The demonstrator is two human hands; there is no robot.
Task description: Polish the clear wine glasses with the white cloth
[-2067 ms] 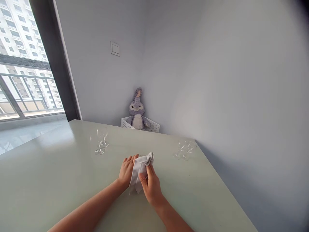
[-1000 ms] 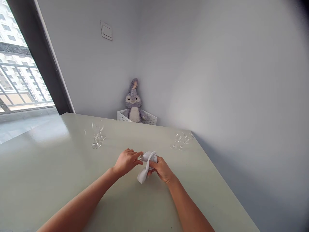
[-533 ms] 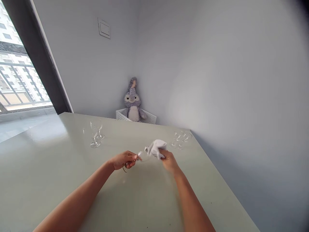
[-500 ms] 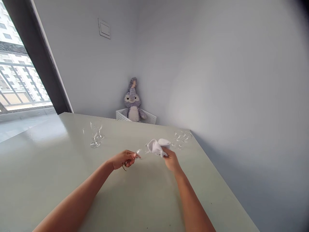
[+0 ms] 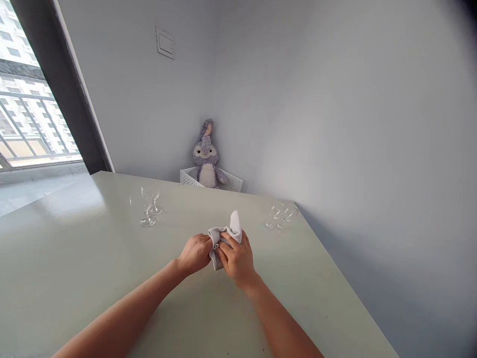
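Note:
Over the middle of the table, my right hand presses a crumpled white cloth with its fingers curled round it. My left hand is closed against the cloth's left side, knuckles up. It holds a small stemmed wine glass, seen between the hands in the earlier views; now the cloth and fingers hide it. Beyond my left hand stand clear stemmed glasses, close together. More such glasses stand near the table's far right corner.
The pale green glossy table ends at a slanting right edge by the grey wall. Behind its far edge, a purple plush rabbit sits in a white perforated basket. A window is at the left.
My right hand first drew the cloth off the glass to the right, then brought it back left around the glass. My left hand kept hold of the glass.

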